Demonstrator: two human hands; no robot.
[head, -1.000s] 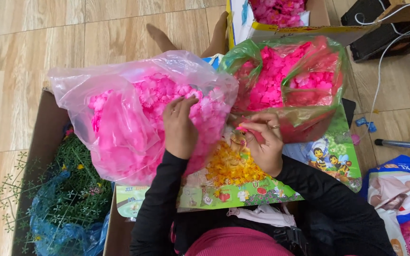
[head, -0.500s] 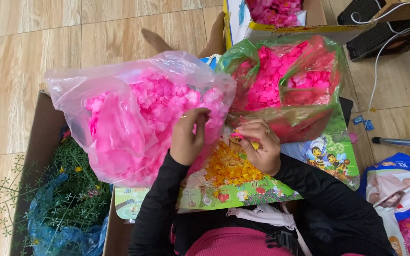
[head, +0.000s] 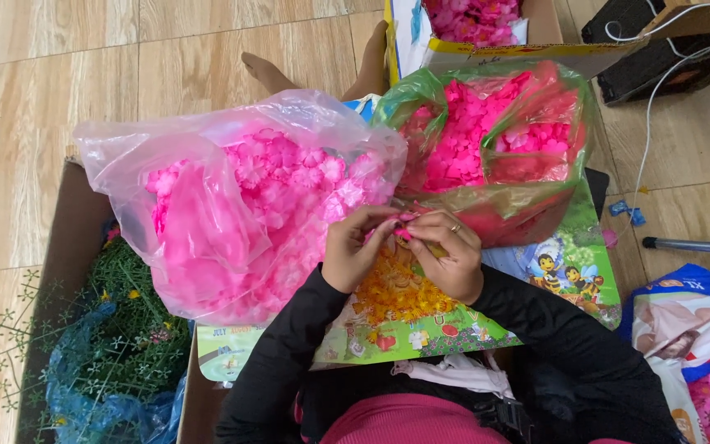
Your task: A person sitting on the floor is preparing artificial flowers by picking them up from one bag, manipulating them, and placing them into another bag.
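You pinch a small pink flower (head: pixel 404 233) between both sets of fingertips, just above the yellow pile (head: pixel 396 292) on your lap. Your left hand (head: pixel 357 247) curls narrow, fingers meeting the right hand (head: pixel 447 255), which closes around the flower from the other side. Both hands sit between two bags: the pink bag (head: pixel 232 197) of petals touching your left hand, the green bag (head: pixel 495 140) of deeper pink flowers just beyond your right. Green stems (head: pixel 117 329) lie in the box to your left.
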